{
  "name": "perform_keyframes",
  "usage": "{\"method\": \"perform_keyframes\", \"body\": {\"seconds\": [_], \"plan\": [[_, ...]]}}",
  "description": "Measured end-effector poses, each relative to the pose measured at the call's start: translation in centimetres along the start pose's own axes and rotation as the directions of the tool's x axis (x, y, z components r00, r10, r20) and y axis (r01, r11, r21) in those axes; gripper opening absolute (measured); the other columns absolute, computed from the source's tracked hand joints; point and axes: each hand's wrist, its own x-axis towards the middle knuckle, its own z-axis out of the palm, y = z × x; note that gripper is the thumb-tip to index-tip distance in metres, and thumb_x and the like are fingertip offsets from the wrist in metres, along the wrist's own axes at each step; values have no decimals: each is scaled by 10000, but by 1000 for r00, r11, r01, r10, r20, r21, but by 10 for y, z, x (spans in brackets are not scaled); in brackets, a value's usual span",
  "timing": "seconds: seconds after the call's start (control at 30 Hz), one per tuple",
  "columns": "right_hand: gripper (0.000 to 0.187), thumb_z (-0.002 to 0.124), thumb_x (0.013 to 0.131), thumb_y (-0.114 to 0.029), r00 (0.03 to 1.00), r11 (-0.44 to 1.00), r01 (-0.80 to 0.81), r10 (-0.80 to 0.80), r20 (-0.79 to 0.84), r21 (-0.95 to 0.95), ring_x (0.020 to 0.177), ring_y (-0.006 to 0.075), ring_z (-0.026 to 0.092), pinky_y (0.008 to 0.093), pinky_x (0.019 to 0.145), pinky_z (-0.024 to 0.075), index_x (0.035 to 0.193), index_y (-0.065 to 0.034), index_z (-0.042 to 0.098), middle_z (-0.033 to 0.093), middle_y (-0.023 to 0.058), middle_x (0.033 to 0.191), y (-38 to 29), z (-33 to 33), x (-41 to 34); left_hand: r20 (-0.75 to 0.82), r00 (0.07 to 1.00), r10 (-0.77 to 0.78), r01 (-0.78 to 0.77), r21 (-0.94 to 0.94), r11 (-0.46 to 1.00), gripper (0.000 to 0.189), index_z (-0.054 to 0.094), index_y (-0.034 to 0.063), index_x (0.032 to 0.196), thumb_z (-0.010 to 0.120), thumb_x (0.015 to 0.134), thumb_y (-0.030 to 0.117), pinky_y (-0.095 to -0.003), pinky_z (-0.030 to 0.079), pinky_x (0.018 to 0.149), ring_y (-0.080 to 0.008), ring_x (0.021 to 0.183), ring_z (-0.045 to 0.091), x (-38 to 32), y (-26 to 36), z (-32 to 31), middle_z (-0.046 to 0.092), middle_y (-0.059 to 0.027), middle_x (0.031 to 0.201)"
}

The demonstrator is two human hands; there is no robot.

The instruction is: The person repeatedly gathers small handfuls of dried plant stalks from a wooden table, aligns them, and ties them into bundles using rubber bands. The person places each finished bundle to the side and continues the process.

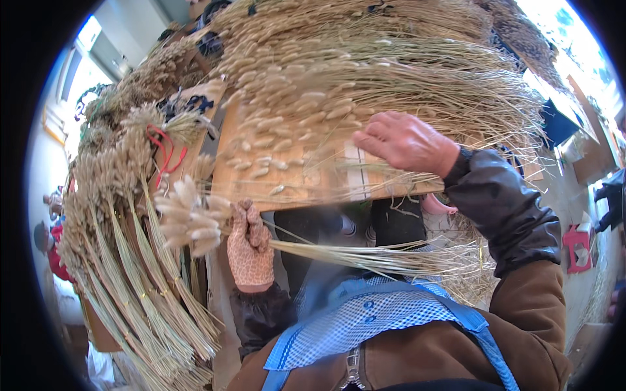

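My left hand [250, 247], in a patterned glove, grips a bunch of dried bunny-tail grass just below its heads. The fluffy cream heads [190, 215] stick out to the left, and the long stems [342, 254] run right across my lap. Above the wooden table [337, 183] hovers my right hand [408, 141], bare, with its fingers bent and turned left. Whether a stem is pinched in those fingertips cannot be made out. Loose grass heads [264, 163] lie on the wood just left of it, and a deep layer of loose stems [440, 83] spreads beyond.
Tied bunches [146, 273] lie side by side at the left, near a red ribbon [166, 151]. Darker dried plants [142, 83] are heaped behind them. A red plastic stool [577, 249] stands on the floor at right. A person in red [56, 254] is at the far left.
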Motion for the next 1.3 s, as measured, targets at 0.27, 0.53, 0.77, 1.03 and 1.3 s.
{"method": "perform_keyframes", "body": {"seconds": [0.27, 0.53, 0.77, 1.03, 1.3], "plan": [[184, 550, 761, -111, 996, 996, -87, 87, 35, -8, 732, 243, 553, 337, 612, 482, 934, -48, 541, 515, 82, 753, 22, 3, -33, -27, 995, 92, -92, -3, 996, 213, 533, 50, 980, 503, 956, 260, -176, 252, 374, -38, 435, 306, -5, 12, 6, 507, 11, 734], [172, 561, 750, -81, 984, 973, -157, 170, 62, -171, 748, 273, 540, 366, 639, 471, 914, -51, 520, 505, 92, 760, 77, -14, -79, -15, 988, 153, -152, 55, 987, 274, 545, 33, 993, 511, 947, 301, -174, 278, 369, -45, 462, 364, -2, 8, -1, 519, -19, 753], [101, 574, 785, -60, 941, 927, -305, 328, 81, -219, 747, 280, 532, 374, 654, 460, 868, -42, 519, 494, 110, 778, 92, -30, -130, 2, 973, 231, -231, -33, 972, 260, 541, 56, 1049, 496, 955, 295, -178, 280, 380, -57, 456, 359, -3, 10, -7, 537, -19, 833], [95, 588, 821, -88, 924, 935, -312, 340, 175, -169, 805, 281, 525, 378, 706, 450, 875, -40, 527, 504, 106, 803, 90, -37, -168, 152, 940, 306, -266, -234, 935, 158, 479, 89, 1061, 507, 952, 200, -170, 254, 347, -29, 443, 305, -9, 26, -5, 533, 7, 846], [124, 574, 829, -105, 872, 833, -435, 484, 69, -342, 823, 276, 531, 367, 737, 463, 923, -29, 546, 513, 100, 822, 81, -59, -203, 179, 926, 333, -286, -247, 926, 162, 475, 25, 1079, 407, 984, 137, -173, 266, 335, -16, 400, 282, -10, 43, -24, 505, -10, 801]]}}
